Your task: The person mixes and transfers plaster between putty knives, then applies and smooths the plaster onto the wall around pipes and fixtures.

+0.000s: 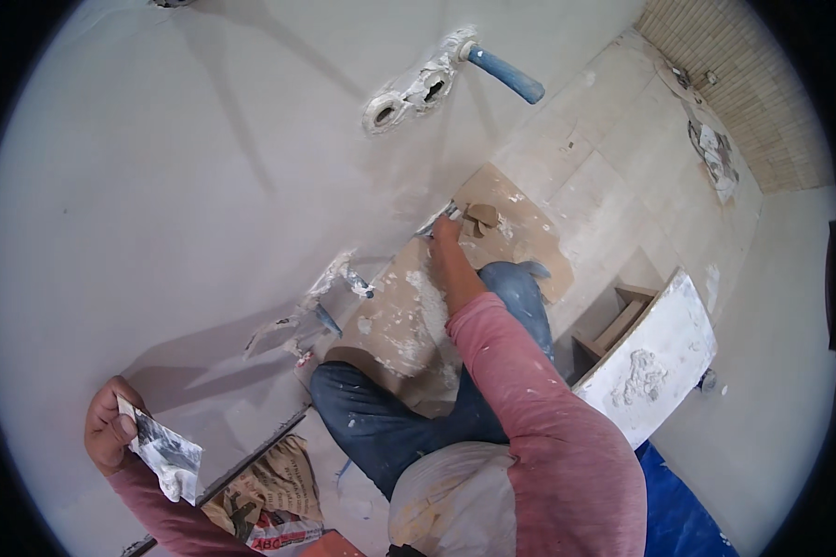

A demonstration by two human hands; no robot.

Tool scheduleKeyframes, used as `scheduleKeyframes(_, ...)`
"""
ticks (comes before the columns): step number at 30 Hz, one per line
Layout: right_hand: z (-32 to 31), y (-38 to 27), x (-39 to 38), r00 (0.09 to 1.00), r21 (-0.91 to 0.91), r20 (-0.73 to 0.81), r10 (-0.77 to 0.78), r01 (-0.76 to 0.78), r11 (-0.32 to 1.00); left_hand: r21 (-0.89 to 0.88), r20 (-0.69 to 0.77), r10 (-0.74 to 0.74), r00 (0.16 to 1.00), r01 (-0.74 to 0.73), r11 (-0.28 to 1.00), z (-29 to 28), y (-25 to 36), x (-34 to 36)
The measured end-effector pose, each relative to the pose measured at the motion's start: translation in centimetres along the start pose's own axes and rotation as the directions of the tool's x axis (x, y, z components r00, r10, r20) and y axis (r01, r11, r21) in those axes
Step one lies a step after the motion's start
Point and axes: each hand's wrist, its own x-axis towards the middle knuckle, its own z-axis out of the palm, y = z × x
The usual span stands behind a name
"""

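At the lower left, my left hand [110, 427] is closed on a flat rectangular scraper [163, 446], with wet white plaster along its lower part. My right hand [447, 226] reaches forward to the foot of the wall, closed round a flat scraper [431, 223] that is mostly hidden by the fingers. Under that arm lies a plaster-spattered brown cardboard sheet [520, 218] with a torn brown scrap [483, 215] on it. The grey wall [186, 213] rises on the left, close to both hands.
A blue pipe [506, 72] juts from the wall beside round openings [385, 113]; shorter blue stubs [328, 320] stick out lower down. Right of me, a white board [655, 362] bears a plaster heap. A paper sack [274, 487] sits near my left arm, a blue sheet [673, 506] behind right.
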Motion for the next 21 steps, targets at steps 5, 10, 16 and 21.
scheduleKeyframes(5,-0.3,-1.3,-1.7,0.994,0.184,0.09,0.064,-0.08,0.98,0.007,0.007,0.039,0.999,-0.039,0.999,0.2,0.0,0.2)
scheduleKeyframes(10,-0.4,-3.1,-5.8,0.988,0.094,0.092,-0.122,0.114,0.989,0.004,0.032,0.047,0.998,-0.047,0.999,1.3,1.1,0.6)
scheduleKeyframes(16,1.5,-5.9,-15.7,0.841,-0.052,0.035,-0.539,0.541,0.84,0.021,0.103,0.082,0.991,-0.084,0.996,1.2,0.8,1.5)
scheduleKeyframes(21,2.6,-7.4,-30.0,0.56,-0.1,0.234,-0.794,0.827,0.554,0.017,0.094,0.075,0.993,-0.077,0.997,1.0,0.8,0.8)
